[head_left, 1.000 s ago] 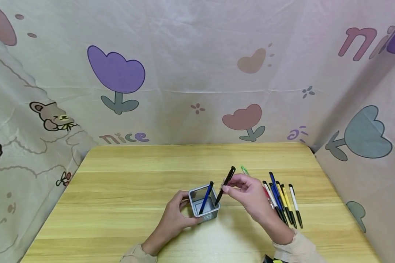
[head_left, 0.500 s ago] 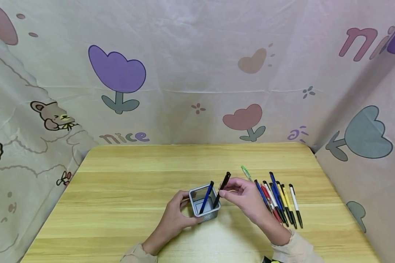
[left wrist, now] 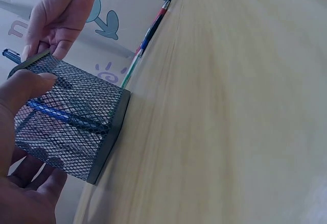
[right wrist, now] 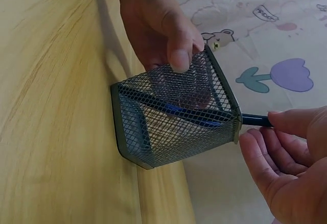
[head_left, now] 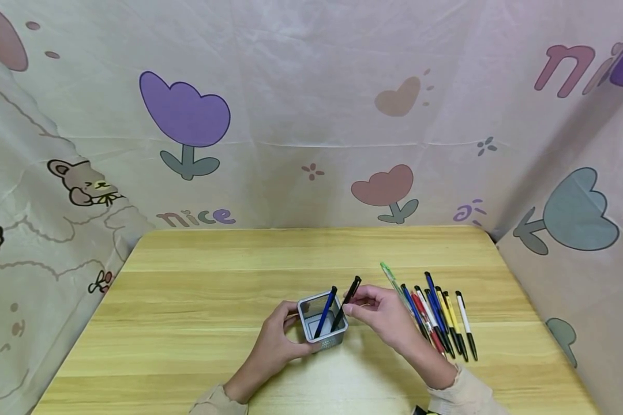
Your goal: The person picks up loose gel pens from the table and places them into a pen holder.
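My left hand (head_left: 277,337) grips a square silver wire-mesh pen holder (head_left: 331,341) upright on the wooden table, thumb on the near side and fingers around the far side. Inside the holder leans a blue pen (head_left: 326,311) with a black clip end. At the holder's right rim my right hand (head_left: 389,316) pinches a black pen (head_left: 351,291), its lower part inside the holder and its top tilted right. The right wrist view shows thumb and fingers on the black pen (right wrist: 255,120) just outside the rim. Through the mesh (left wrist: 76,96), the left wrist view shows the blue pen (left wrist: 51,110).
Right of my right hand lie several loose pens on the table: a green one (head_left: 387,272), a red one (head_left: 431,324), blue ones, yellow ones (head_left: 451,317) and a white one (head_left: 464,317). A printed cloth (head_left: 291,115) hangs behind and beside the table (head_left: 213,288).
The right hand has lowered the black pen deeper into the holder, moving slightly left and down. More of the loose pens now show beside it. The left hand and holder stay put.
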The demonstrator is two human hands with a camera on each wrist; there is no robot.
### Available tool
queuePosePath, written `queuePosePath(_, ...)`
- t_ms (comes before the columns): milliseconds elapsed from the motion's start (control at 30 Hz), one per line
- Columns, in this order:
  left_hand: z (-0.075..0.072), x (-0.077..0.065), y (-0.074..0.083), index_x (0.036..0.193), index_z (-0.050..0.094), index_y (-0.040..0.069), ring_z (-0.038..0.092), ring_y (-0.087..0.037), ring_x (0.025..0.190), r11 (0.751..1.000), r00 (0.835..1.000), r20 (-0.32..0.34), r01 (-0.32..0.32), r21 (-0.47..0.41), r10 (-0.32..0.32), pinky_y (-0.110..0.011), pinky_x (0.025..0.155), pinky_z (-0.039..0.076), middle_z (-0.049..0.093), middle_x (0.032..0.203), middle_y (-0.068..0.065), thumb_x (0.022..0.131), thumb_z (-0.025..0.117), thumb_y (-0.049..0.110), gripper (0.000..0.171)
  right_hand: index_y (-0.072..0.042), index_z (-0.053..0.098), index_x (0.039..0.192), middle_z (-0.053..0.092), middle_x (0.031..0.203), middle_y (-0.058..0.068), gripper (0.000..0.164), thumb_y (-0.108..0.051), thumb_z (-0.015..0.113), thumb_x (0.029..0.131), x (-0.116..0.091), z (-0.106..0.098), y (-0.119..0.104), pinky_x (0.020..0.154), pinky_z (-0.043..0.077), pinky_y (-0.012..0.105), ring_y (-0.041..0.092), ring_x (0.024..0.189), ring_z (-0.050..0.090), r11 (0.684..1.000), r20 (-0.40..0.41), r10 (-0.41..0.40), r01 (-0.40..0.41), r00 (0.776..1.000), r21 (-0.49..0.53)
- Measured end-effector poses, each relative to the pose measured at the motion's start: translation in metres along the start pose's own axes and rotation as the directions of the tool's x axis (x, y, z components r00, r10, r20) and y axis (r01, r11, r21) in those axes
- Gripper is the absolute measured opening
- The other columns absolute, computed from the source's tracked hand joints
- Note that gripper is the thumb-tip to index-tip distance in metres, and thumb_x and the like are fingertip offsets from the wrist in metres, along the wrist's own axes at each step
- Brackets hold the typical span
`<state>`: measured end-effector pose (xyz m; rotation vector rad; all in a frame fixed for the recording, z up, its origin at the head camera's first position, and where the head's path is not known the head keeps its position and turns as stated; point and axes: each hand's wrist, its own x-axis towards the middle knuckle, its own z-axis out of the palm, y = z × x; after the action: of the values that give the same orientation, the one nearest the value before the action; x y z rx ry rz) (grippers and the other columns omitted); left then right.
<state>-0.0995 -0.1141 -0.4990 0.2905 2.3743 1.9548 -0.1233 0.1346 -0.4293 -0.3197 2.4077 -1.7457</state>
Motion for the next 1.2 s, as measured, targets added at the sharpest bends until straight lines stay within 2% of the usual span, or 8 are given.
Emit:
queuePosePath(267, 0.001, 0.001, 0.0, 0.127, 0.06, 0.002, 0.065, -0.034, 0.127, 1.0, 1.0, 0.0, 0.001, 0.014, -0.001, -0.031, 0.116, 0.051, 0.063, 0.134, -0.016, 0.062, 0.098, 0.005, 0.075, 0.0, 0.075, 0.104, 0.078, 0.101, 0.015, 0.02, -0.013, 0.08, 0.089, 0.0, 0.001, 0.0, 0.078, 0.065, 0.019, 0.01, 0.084, 0.074, 0.998, 0.023, -0.032, 0.033, 0.999, -0.051)
queuePosePath(467, 0.001, 0.001, -0.001, 0.127, 0.06, 0.002, 0.064, -0.035, 0.128, 1.0, 1.0, -0.002, 0.006, 0.02, -0.005, -0.03, 0.116, 0.051, 0.063, 0.134, -0.016, 0.062, 0.098, 0.006, 0.075, -0.001, 0.076, 0.107, 0.079, 0.1, 0.014, 0.021, -0.014, 0.08, 0.09, -0.002, 0.0, 0.001, 0.075, 0.064, 0.016, 0.01, 0.082, 0.074, 0.991, 0.016, -0.062, 0.063, 0.998, -0.118)
queuePosePath(700, 0.001, 0.001, -0.001, 0.127, 0.059, 0.0, 0.065, -0.035, 0.127, 1.0, 1.0, -0.001, -0.001, 0.013, 0.001, -0.028, 0.116, 0.05, 0.062, 0.134, -0.017, 0.061, 0.098, 0.006, 0.076, -0.003, 0.076, 0.109, 0.079, 0.103, 0.012, 0.023, -0.01, 0.08, 0.088, -0.006, -0.002, 0.003, 0.078, 0.064, 0.015, 0.008, 0.085, 0.074, 0.975, -0.005, -0.085, 0.082, 0.996, -0.207)
queuePosePath(833, 0.001, 0.002, -0.002, 0.127, 0.06, 0.001, 0.065, -0.035, 0.127, 1.0, 1.0, -0.001, 0.0, 0.01, 0.0, -0.028, 0.115, 0.051, 0.062, 0.134, -0.016, 0.062, 0.098, 0.005, 0.076, 0.0, 0.075, 0.109, 0.079, 0.101, 0.013, 0.023, -0.005, 0.08, 0.087, -0.005, -0.007, 0.009, 0.076, 0.065, 0.017, 0.009, 0.083, 0.074, 0.952, -0.009, -0.145, 0.137, 0.989, -0.273)
queuePosePath(967, 0.001, 0.002, -0.002, 0.127, 0.06, 0.001, 0.065, -0.036, 0.127, 1.0, 1.0, -0.003, 0.003, 0.012, -0.003, -0.028, 0.115, 0.051, 0.062, 0.134, -0.017, 0.062, 0.098, 0.005, 0.075, 0.0, 0.075, 0.108, 0.078, 0.099, 0.012, 0.025, -0.003, 0.082, 0.085, -0.005, -0.014, 0.016, 0.075, 0.066, 0.022, 0.011, 0.081, 0.073, 0.907, -0.047, -0.203, 0.17, 0.978, -0.386)
queuePosePath(1067, 0.001, 0.001, -0.001, 0.127, 0.06, 0.001, 0.065, -0.036, 0.126, 1.0, 1.0, -0.004, 0.006, 0.022, -0.005, -0.029, 0.115, 0.051, 0.062, 0.133, -0.016, 0.062, 0.098, 0.007, 0.075, -0.001, 0.075, 0.109, 0.078, 0.097, 0.009, 0.027, -0.005, 0.083, 0.083, -0.004, -0.02, 0.022, 0.076, 0.066, 0.026, 0.011, 0.08, 0.073, 0.875, -0.087, -0.201, 0.139, 0.976, -0.463)
queuePosePath(1200, 0.001, 0.0, 0.0, 0.126, 0.06, 0.002, 0.065, -0.036, 0.126, 1.0, 1.0, -0.008, 0.008, 0.03, -0.008, -0.03, 0.115, 0.051, 0.063, 0.133, -0.016, 0.062, 0.098, 0.008, 0.075, 0.0, 0.075, 0.109, 0.078, 0.096, 0.01, 0.027, -0.005, 0.083, 0.084, -0.001, -0.029, 0.031, 0.076, 0.067, 0.028, 0.015, 0.081, 0.073, 0.85, -0.122, -0.18, 0.092, 0.976, -0.519)
